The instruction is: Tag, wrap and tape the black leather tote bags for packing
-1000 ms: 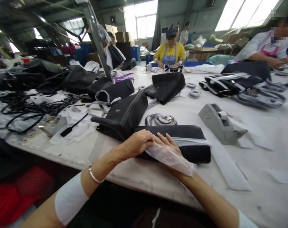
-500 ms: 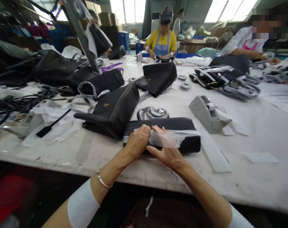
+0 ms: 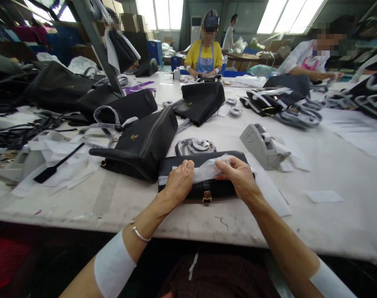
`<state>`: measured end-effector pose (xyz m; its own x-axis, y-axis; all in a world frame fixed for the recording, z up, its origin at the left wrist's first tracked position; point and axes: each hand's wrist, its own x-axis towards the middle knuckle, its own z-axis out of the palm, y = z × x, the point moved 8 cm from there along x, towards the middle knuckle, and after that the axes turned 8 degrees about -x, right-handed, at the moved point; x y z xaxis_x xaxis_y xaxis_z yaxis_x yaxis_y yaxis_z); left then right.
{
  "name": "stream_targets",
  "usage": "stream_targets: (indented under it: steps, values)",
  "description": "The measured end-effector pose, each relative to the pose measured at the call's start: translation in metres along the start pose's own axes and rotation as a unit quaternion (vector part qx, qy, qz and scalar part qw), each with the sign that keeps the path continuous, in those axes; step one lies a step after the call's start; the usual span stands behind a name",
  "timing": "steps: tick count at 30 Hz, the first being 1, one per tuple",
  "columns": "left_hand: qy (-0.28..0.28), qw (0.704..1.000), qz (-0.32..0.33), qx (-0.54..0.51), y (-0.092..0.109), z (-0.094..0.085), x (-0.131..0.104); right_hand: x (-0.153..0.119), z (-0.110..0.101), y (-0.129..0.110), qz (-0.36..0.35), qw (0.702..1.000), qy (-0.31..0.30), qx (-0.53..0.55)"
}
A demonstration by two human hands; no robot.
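Note:
A black handbag lies before me near the table's front edge, with a small brown buckled strap on its near side. Across its top runs a strip of translucent plastic film. My left hand is closed on the film at the bag's left half. Further right, my right hand pinches the film's other end between thumb and fingers, slightly lifted off the bag. Behind the bag rests a coiled, plastic-wrapped strap.
A grey tape dispenser stands at right, beside white paper. Another black handbag sits close on the left, and one more black bag lies beyond. A metal post rises at left. Co-workers sit across the white table.
My right hand has moved right and up, drawing out the film's end. The brown buckled strap has come into view. My left hand stays at the bag's left half.

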<state>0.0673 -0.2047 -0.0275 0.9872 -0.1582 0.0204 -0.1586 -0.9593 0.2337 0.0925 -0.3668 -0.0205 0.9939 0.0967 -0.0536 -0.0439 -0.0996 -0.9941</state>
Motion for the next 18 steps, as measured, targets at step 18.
stream_targets:
  steps: [18]
  values:
    - [-0.013, 0.999, -0.031, 0.019, -0.001, 0.007, 0.006, 0.008, -0.033, -0.015, 0.03, 0.97, -0.004, -0.242]
